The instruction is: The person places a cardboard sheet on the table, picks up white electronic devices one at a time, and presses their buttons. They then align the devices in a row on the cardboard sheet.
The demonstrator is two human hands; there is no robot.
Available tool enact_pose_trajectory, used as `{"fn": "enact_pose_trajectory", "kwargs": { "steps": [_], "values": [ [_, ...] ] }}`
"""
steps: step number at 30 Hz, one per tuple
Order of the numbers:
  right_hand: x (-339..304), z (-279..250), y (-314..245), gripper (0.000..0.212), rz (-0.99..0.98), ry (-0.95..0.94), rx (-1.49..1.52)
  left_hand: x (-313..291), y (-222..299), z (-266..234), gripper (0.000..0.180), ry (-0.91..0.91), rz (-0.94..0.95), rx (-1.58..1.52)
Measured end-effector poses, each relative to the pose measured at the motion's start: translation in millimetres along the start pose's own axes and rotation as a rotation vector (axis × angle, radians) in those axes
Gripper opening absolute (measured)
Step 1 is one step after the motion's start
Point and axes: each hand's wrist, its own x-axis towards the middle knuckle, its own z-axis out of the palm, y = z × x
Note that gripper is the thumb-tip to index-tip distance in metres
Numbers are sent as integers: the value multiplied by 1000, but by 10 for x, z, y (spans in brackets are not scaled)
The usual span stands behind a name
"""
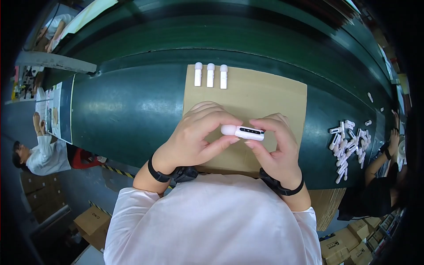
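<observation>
A small pale pink wand-shaped device (250,133) with a round head and a dark button strip lies level between my two hands, above the cardboard sheet. My left hand (198,130) pinches it near the round head with thumb and index finger. At the other end, the thumb and index finger of my right hand (277,141) close around its body. Three similar devices stand in a row at the sheet's far left corner: a left one (198,75), a middle one (210,76) and a right one (224,77), their round heads pointing away from me.
The brown cardboard sheet (265,88) lies on a green worktable (128,106). A loose heap of similar devices (346,148) is at the right, near a person in dark clothing (375,194). Another person in white (46,154) is at the left. Cardboard boxes (92,221) stand below.
</observation>
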Motion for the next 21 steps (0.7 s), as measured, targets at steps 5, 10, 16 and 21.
{"fn": "enact_pose_trajectory", "kwargs": {
  "steps": [5,10,16,21],
  "values": [
    [13,-1,22,29,-50,-5,-27,-5,14,-29,27,30,43,-24],
    [34,19,-26,29,-96,-13,-69,-13,33,-45,27,44,46,-19],
    [5,67,-87,28,-140,7,-96,-62,72,-53,25,44,59,-18],
    [-43,87,-118,28,-154,25,-101,-98,104,-57,25,42,83,1]
  ]
}}
